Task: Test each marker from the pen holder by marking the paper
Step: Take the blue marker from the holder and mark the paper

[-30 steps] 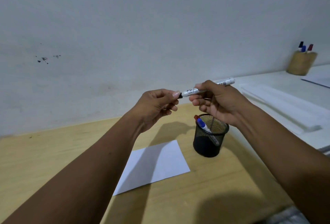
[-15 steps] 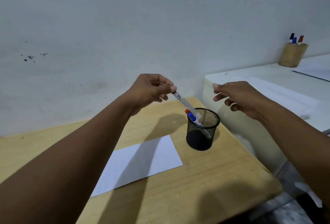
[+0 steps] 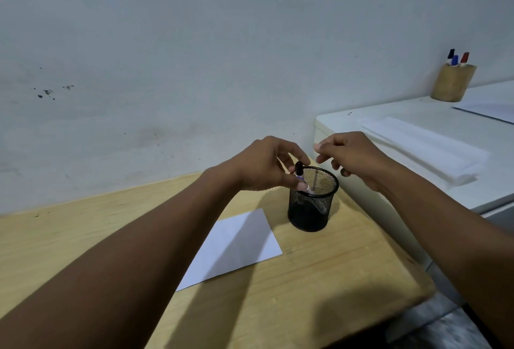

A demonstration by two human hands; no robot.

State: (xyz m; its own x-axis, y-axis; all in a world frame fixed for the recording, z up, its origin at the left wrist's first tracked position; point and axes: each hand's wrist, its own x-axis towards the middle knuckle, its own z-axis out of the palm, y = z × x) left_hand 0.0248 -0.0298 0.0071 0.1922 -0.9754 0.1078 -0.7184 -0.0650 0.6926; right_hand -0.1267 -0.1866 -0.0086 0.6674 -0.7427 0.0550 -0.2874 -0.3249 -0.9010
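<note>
Wall (image 3: 194,56), far left: pale, with a cluster of small dark specks. Below it, a light wooden table (image 3: 83,237) runs across the lower view. A white sheet of paper (image 3: 236,245) lies flat on the table, partly shaded by the left forearm, which crosses over its near left portion.

Left hand (image 3: 264,166): fingers curled around a black-capped marker (image 3: 299,168) at the near-left rim of the black mesh pen holder (image 3: 311,209); the marker's lower end is inside the holder. Whether the fingers press the marker or merely surround it cannot be told. The holder stands upright just beside the paper's far right corner. The hand covers the holder's left rim and hides other contents.

Right hand (image 3: 353,159): loosely curled and empty, poised above and just right of the holder.

Further right, a white cabinet top (image 3: 389,117) carries folded white material (image 3: 422,151), a tan cup (image 3: 452,83) with three capped markers, and another sheet (image 3: 492,109).
</note>
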